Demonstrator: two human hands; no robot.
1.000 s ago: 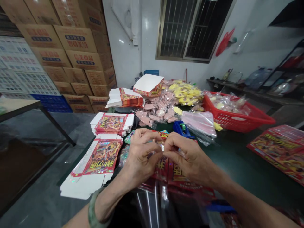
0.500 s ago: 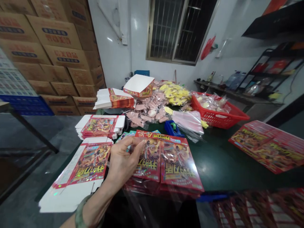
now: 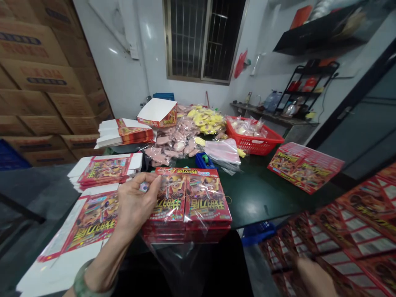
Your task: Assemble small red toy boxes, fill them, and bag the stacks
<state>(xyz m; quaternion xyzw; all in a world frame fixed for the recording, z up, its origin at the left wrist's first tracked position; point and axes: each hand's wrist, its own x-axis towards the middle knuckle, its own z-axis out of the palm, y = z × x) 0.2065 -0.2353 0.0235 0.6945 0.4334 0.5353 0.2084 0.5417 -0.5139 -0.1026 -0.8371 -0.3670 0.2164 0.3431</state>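
My left hand (image 3: 137, 202), with a green bangle at the wrist, is closed in a pinch at the left side of a stack of red printed boxes (image 3: 207, 198). What its fingertips hold is too small to make out. Clear plastic film (image 3: 182, 258) shines over the boxes and hangs down at the front toward my lap. At the lower right edge, my right hand (image 3: 312, 276) is a blur in front of more stacked red boxes (image 3: 365, 222); its fingers cannot be made out. Flattened printed cartons (image 3: 95, 218) lie left of my left hand.
Behind the boxes sit a blue tape dispenser (image 3: 206, 161), bagged pink pieces (image 3: 161, 154), bagged yellow pieces (image 3: 206, 117) and a red basket (image 3: 255, 142). Another red box group (image 3: 305, 167) stands on the green table (image 3: 247, 202) at right. Brown cartons (image 3: 55, 78) are piled at left.
The view has turned to the right, so the table things appear farther left. My right hand has come into view at the lower right. My left hand stays pinched by the boxes.
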